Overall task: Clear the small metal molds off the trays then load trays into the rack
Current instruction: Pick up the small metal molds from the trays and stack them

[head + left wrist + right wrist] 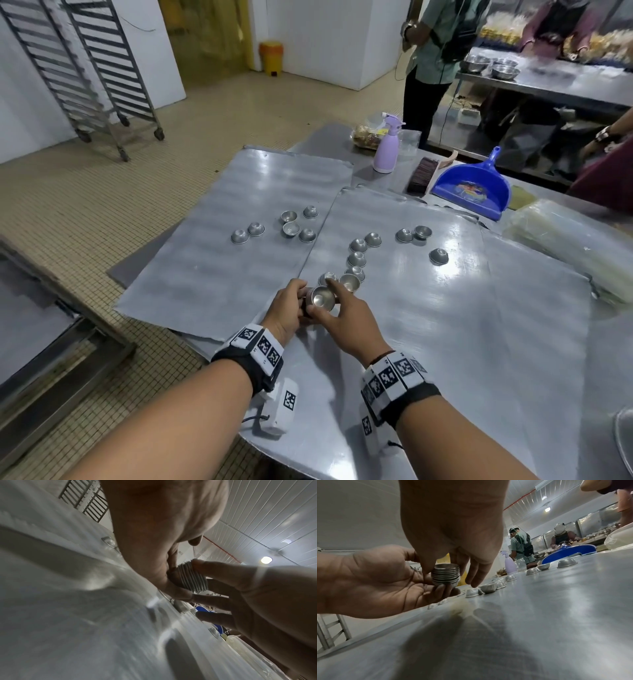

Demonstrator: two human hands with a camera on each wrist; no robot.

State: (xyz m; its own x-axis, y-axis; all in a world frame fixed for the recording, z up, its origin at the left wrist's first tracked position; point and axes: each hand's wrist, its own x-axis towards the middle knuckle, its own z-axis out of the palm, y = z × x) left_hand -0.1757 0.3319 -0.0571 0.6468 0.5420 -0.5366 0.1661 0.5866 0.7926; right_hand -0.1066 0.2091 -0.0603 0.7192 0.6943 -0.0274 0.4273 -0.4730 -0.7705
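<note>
A stack of nested small metal molds sits in my left hand, whose fingers curl under and around it just above the right tray. My right hand pinches the top of the same stack from above with thumb and fingers. Several loose molds lie in a curved line on the right tray just beyond my hands. Several more molds lie on the left tray. The wheeled rack stands far left on the floor.
A purple spray bottle, a brush and a blue dustpan sit behind the trays. Clear plastic sheeting lies at the right. People work at a back counter. The left tray overhangs the table's left edge.
</note>
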